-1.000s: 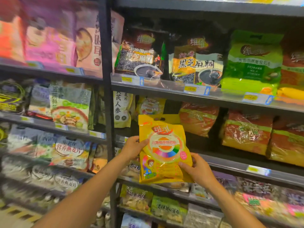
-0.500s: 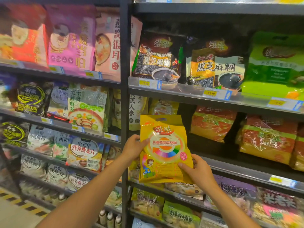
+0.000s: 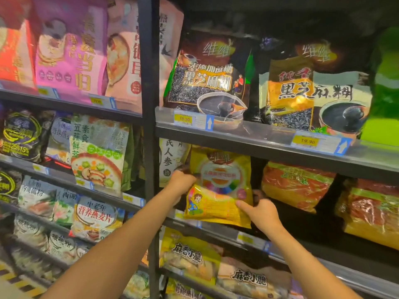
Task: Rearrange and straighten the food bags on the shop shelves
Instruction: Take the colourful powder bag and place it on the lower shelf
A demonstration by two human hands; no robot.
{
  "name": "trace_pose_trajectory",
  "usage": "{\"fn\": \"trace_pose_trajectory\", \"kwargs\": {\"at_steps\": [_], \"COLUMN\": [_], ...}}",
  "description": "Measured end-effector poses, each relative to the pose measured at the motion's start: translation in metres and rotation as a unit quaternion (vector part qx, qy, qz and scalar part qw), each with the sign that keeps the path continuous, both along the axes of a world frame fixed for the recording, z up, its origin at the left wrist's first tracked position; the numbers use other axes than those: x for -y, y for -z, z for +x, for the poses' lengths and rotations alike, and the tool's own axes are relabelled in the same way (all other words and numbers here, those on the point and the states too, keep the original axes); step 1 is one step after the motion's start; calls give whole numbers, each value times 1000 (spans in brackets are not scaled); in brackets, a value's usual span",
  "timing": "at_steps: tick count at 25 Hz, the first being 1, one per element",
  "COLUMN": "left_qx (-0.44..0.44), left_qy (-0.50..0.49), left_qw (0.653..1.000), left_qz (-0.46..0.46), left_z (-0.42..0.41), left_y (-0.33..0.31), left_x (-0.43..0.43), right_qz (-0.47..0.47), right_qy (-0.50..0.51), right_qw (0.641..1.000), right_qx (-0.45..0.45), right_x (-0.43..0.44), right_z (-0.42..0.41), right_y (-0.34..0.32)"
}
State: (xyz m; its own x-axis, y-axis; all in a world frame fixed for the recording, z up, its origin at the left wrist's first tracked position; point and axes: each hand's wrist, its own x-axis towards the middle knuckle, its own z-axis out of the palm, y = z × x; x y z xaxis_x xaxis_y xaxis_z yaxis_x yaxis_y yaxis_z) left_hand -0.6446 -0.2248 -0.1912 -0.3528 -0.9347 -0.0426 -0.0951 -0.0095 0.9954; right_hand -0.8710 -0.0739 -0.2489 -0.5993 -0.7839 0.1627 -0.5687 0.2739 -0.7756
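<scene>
While the left hand (image 3: 182,182) grips its left edge and the right hand (image 3: 261,213) pinches its lower right corner, the yellow bag (image 3: 223,184) stands at the shelf's (image 3: 218,233) near edge, between a white bag (image 3: 170,160) and red bags (image 3: 295,185).
</scene>
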Motion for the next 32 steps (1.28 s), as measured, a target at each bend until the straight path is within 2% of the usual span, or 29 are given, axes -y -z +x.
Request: {"fn": "trace_pose_trajectory", "kwargs": {"at_steps": [6, 11, 14, 17, 19, 21, 24, 26, 30, 32], "left_qx": [23, 7, 82, 231, 280, 275, 174, 141, 155, 181], "left_qy": [40, 74, 88, 91, 99, 101, 88, 73, 79, 66], "left_qw": [994, 995, 990, 963, 950, 952, 979, 984, 981, 977], "left_qz": [-97, -69, -72, -101, -98, -92, -64, -75, -89, -92], "left_z": [-49, -56, -53, -49, -46, -44, -44, -43, -45, -48], "left_y": [-5, 29, 42, 47, 46, 48, 48, 57, 64, 63], "left_x": [46, 81, 86, 89, 87, 87, 88, 95, 96, 98], "right_qz": [-21, -1, 16, 42, 70, 91, 48, 41, 90, 79], "right_qy": [-13, -66, -82, -74, -73, -71, -42, -21, -14, 4], "right_qw": [999, 997, 996, 995, 993, 992, 996, 997, 989, 991], "right_qx": [32, 44, 43, 51, 55, 53, 58, 67, 120, 111], "right_x": [62, 83, 89, 97, 100, 103, 108, 115, 130, 135], "right_z": [-44, -45, -41, -45, -48, -48, -47, -45, -40, -36], "right_y": [-1, 16, 31, 33, 30, 30, 31, 33, 43, 49]}}
